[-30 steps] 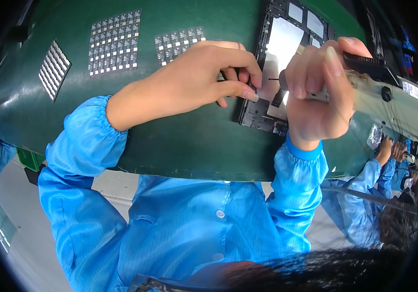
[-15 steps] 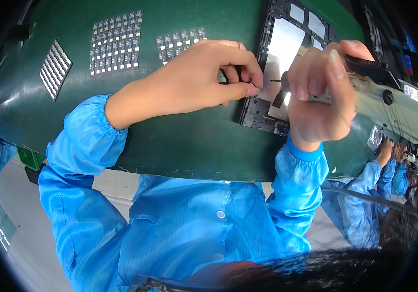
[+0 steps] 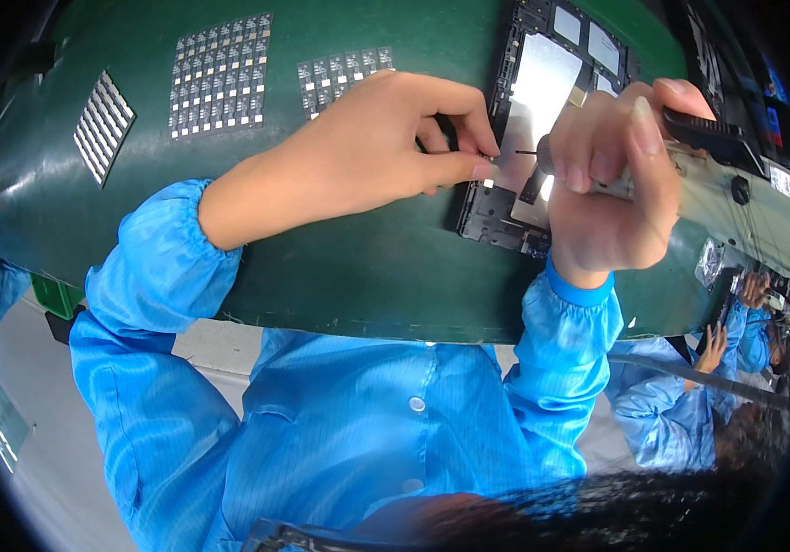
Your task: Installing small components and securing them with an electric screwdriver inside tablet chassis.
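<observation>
While both hands [image 3: 386,138] [image 3: 614,175] pinch, right a thin-tipped tool [image 3: 543,158], left's hold unclear, device frame [image 3: 535,87] underneath

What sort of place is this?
Probably an electronics assembly workshop: a rectangular black device frame and a grid of small black-and-white parts lie on a green worktop, with a blue-smocked co-worker nearby.

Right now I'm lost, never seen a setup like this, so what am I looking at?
No robot here: these are a person's bare hands, seen by a wide camera worn on the head, which makes straight edges bend. On the green table lie a black frame with a silver panel and, to its left, three batches of small parts. The right hand holds a thin-tipped tool over the frame. The left hand is at the frame's left edge; anything pinched there is too small to identify.
</observation>
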The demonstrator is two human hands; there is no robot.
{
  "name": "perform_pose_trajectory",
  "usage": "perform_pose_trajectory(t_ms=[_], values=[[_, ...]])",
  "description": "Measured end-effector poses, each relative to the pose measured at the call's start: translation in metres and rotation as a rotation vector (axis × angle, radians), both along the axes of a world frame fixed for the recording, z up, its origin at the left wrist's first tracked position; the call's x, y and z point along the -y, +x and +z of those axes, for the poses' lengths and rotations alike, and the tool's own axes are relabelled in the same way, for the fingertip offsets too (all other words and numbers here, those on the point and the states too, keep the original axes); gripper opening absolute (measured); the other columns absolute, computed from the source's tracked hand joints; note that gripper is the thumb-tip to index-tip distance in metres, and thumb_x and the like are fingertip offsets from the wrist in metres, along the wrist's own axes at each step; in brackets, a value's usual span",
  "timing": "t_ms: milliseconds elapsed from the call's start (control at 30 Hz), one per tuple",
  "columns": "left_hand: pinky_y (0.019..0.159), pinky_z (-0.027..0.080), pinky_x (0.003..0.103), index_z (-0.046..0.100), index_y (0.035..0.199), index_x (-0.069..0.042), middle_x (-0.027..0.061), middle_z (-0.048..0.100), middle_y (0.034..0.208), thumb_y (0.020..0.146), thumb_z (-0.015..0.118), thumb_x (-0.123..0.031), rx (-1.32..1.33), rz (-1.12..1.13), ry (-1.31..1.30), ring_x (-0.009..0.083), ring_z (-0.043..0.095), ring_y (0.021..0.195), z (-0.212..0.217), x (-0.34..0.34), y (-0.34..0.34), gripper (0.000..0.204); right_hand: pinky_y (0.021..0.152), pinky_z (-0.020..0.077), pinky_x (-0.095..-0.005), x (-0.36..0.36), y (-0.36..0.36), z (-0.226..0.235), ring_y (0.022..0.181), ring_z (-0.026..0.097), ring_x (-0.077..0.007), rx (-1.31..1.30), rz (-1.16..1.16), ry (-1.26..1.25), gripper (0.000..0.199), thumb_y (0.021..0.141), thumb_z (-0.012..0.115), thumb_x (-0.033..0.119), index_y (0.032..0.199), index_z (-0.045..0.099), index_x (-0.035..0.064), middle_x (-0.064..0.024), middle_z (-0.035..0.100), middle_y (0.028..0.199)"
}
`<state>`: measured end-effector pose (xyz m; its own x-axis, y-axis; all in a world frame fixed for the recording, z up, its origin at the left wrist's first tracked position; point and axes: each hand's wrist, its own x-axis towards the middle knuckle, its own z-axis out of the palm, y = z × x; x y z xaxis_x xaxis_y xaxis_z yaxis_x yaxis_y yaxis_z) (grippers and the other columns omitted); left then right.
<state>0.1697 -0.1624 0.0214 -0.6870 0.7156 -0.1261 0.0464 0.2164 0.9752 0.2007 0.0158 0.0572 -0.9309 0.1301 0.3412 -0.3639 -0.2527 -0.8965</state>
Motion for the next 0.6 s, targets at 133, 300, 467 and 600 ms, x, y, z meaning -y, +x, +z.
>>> perform_pose_trajectory(t_ms=[133, 300, 467, 600], values=[[0.056, 0.049, 0.024, 0.062, 0.097, 0.001, 0.006, 0.064, 0.093, 0.085, 0.068, -0.007, -0.078, 0.045, 0.032, 0.0111, 0.061, 0.067, -0.0034, -0.0035, 0.0041, 0.015, 0.046, 0.0316, -0.029, -0.0013, 0.0007, 0.0002, 0.047, 0.038, -0.0126, -0.008, 0.022, 0.007, 0.031, 0.088, 0.049, 0.011, 0.118, 0.048, 0.0054, -0.0022, 0.036, 0.061], [0.055, 0.049, 0.023, 0.06, 0.099, 0.002, 0.0065, 0.06, 0.097, 0.087, 0.065, -0.004, -0.153, 0.032, 0.064, 0.0114, 0.061, 0.071, -0.0057, -0.0032, 0.0037, 0.015, 0.046, 0.0317, -0.0291, -0.0016, 0.0016, 0.0004, 0.047, 0.038, -0.0126, -0.013, 0.022, 0.006, 0.032, 0.088, 0.048, 0.011, 0.119, 0.048, 0.0052, -0.0025, 0.036, 0.062], [0.054, 0.049, 0.022, 0.06, 0.1, 0.001, 0.0068, 0.058, 0.098, 0.087, 0.063, -0.003, -0.136, 0.045, 0.067, 0.0113, 0.06, 0.073, -0.006, -0.0043, 0.0052, 0.014, 0.047, 0.0322, -0.0291, -0.0029, 0.0012, -0.0004, 0.048, 0.038, -0.0128, -0.018, 0.025, 0.005, 0.032, 0.088, 0.048, 0.011, 0.12, 0.047, 0.0045, -0.0028, 0.037, 0.062], [0.053, 0.048, 0.021, 0.061, 0.103, -0.001, 0.0066, 0.055, 0.095, 0.086, 0.065, -0.005, -0.198, 0.034, 0.068, 0.0105, 0.06, 0.073, -0.0007, -0.0029, 0.0036, 0.018, 0.047, 0.0326, -0.029, -0.0041, 0.0003, -0.0032, 0.048, 0.038, -0.0128, -0.082, 0.129, -0.069, 0.032, 0.088, 0.047, 0.01, 0.12, 0.047, 0.0043, -0.003, 0.037, 0.062]])
